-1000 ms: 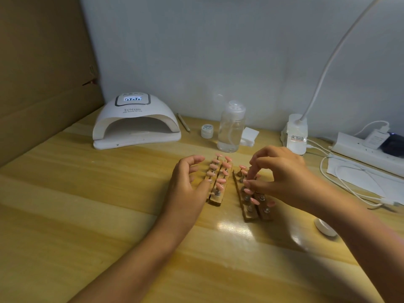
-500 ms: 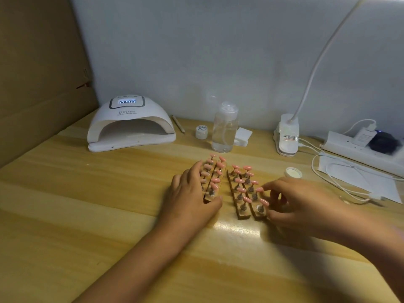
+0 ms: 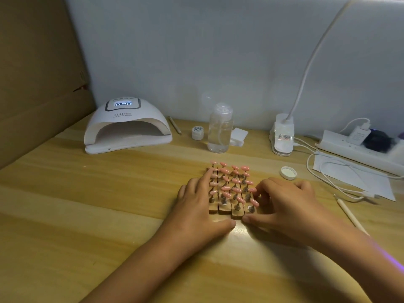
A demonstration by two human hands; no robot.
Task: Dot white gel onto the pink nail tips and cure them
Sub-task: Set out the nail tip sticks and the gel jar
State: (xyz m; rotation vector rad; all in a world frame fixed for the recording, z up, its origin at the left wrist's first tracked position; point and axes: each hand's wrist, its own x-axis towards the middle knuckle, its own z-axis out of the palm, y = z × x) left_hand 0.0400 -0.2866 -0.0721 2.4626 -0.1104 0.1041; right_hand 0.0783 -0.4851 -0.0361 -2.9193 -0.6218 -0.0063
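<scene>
Flanking the wooden strips (image 3: 224, 209) of pink nail tips (image 3: 226, 188), the left hand (image 3: 196, 206) presses flat-fingered and the right hand (image 3: 286, 200) cups their corner with bent fingers. The strips run lengthwise away from the person, and the curing lamp (image 3: 127, 130) lies far left, nearer the left hand.

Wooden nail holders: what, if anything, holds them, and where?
The wooden holders are squeezed between both hands: left hand flat along their left side, right hand by fingertips on their right side, thumbs at the near ends.

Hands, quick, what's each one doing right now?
Left hand: open, flat fingers pressing the left side of the strips.
Right hand: fingers bent against their right side; grip cannot be told.
</scene>
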